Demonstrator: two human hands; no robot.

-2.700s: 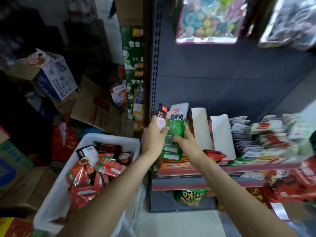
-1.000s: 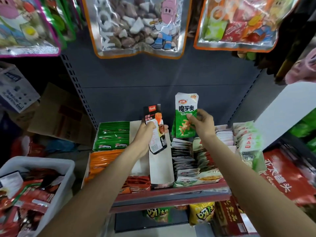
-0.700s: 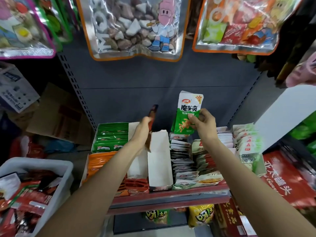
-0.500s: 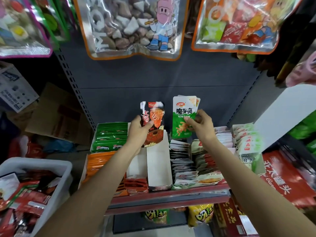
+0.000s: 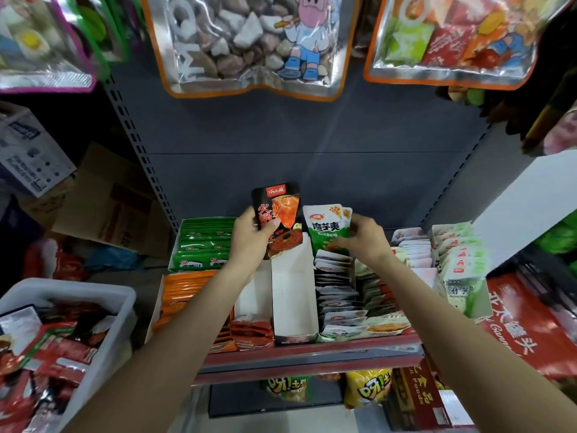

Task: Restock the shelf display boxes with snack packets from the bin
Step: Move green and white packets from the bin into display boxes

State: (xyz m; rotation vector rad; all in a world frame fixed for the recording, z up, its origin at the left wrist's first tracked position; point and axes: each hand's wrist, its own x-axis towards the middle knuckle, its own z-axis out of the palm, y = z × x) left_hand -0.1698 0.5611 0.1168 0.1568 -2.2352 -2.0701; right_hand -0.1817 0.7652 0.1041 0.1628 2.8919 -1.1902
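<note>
My left hand (image 5: 249,235) grips a black-and-red snack packet (image 5: 281,214), held upright above the back of an empty white display box (image 5: 293,295). Just to its right, my right hand (image 5: 363,237) pinches green-and-white packets (image 5: 324,226) and holds them low over a row of white packets (image 5: 335,285) in the neighbouring box. Both hands are over the red-edged shelf (image 5: 306,354). At the lower left stands the white bin (image 5: 93,307) with several red and black packets in it.
Green packets (image 5: 203,242) and orange packets (image 5: 187,289) fill boxes at the shelf's left; more white-green packets (image 5: 459,260) stand at its right. Large candy bags (image 5: 249,42) hang overhead. Cardboard cartons (image 5: 106,201) lie left of the shelf upright. Yellow and green bags (image 5: 371,389) sit below.
My view swung from the bin up to the shelf. The left hand turned its black packet face-on. The right hand has lowered the green packets toward the row of white packets.
</note>
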